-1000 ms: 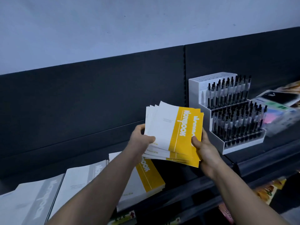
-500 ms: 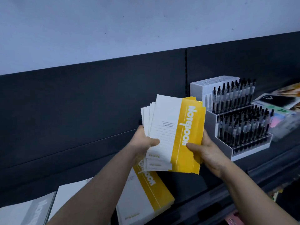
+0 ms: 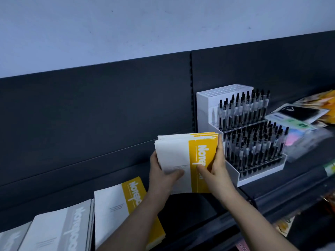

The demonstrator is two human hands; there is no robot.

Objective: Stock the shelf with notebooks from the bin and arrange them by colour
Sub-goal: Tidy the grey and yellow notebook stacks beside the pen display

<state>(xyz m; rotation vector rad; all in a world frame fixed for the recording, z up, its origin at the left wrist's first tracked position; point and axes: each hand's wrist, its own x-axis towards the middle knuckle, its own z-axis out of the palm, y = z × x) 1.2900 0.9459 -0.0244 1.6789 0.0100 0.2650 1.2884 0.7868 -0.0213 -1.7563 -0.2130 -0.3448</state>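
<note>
Together, left hand [image 3: 164,175] and right hand [image 3: 215,173] clasping yellow notebooks [image 3: 186,160], forearms angled upward over shelf [image 3: 199,209]

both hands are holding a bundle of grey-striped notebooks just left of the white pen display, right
Not quite. The head view shows the bundle held by the left hand and right hand is yellow-striped, not grey. It is just left of the white pen display.
</note>
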